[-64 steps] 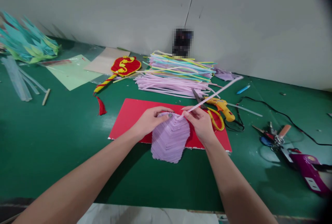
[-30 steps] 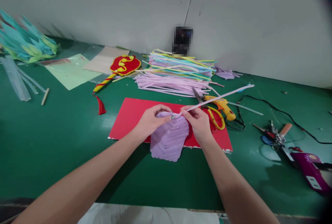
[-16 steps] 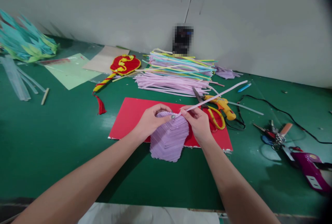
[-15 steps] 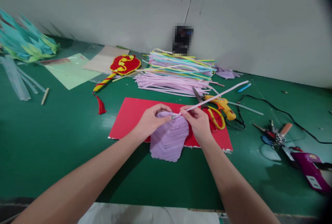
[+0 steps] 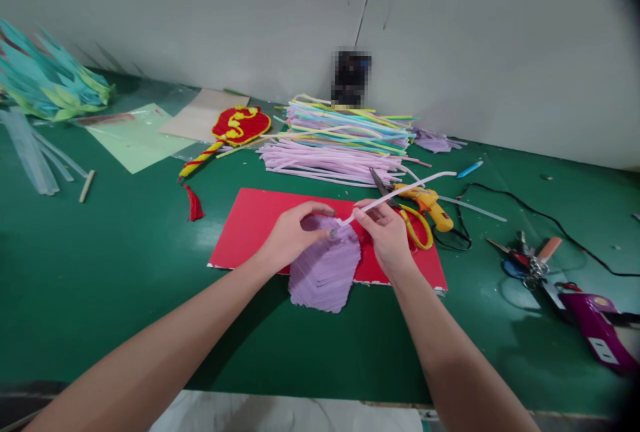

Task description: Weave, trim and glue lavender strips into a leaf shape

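A flat lilac piece (image 5: pixel 326 272) made of layered pipe cleaners lies partly on a red sheet (image 5: pixel 250 219) on the green table. My left hand (image 5: pixel 295 235) curls over its upper left edge and presses it down. My right hand (image 5: pixel 386 235) pinches a long pale pink pipe cleaner (image 5: pixel 400 191) near its lower end, right at the top of the lilac piece. The free end of the pipe cleaner rises up and to the right above the scissors.
Behind the sheet lies a heap of pastel pipe cleaners (image 5: pixel 340 145). Yellow-handled scissors (image 5: pixel 407 215) and a yellow glue gun (image 5: pixel 430 205) with black cord sit right of my hand. Keys (image 5: pixel 525 262), a purple tool (image 5: pixel 597 332), a red ornament (image 5: pixel 240 125) and teal paper shapes (image 5: pixel 47 89) surround them.
The free end of the pink pipe cleaner has swung and now droops lower. The lilac piece lies flatter under my left hand, and my right hand has shifted slightly up.
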Motion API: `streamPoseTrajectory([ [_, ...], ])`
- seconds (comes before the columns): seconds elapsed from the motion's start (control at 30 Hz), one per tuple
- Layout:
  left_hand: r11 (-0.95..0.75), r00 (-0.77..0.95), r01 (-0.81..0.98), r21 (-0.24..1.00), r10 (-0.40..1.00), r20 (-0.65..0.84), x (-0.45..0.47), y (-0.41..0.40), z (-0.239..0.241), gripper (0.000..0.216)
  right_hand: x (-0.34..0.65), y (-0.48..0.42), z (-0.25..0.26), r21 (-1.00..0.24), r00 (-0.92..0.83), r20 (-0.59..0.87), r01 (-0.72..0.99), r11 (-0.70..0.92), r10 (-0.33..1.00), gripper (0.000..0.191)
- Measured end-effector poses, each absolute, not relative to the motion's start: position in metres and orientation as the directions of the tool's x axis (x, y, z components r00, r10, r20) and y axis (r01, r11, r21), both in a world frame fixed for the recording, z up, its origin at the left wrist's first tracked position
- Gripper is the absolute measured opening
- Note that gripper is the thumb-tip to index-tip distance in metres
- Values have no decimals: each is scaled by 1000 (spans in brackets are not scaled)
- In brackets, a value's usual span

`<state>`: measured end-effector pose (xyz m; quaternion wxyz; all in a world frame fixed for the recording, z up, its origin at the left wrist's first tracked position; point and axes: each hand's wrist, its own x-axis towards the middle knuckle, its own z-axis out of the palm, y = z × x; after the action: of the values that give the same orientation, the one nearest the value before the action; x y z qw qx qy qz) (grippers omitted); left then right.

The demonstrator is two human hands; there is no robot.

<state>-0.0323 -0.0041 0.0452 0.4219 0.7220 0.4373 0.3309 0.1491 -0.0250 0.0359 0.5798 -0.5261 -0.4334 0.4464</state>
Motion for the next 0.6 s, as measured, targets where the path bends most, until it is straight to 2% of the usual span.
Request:
streamPoseTrajectory([
  [0.13,-555,453,439,707,816,359,-33,-6,47,28,149,-26,37,-997,191,49,-55,61,980,19],
  [0.23,-698,536,436,567,708,459,-34,-8,47,20,148,-27,38,-997,153,51,-54,60,987,19],
  [0.4,-766,582,412,494,638,504,-35,-7,46,14,147,-27,38,-999,118,46,-23,49,992,18],
  [0.6,-735,521,504,454,678,519,-34,-7,48,17,144,-30,41,-998,195,69,11,68,978,20],
])
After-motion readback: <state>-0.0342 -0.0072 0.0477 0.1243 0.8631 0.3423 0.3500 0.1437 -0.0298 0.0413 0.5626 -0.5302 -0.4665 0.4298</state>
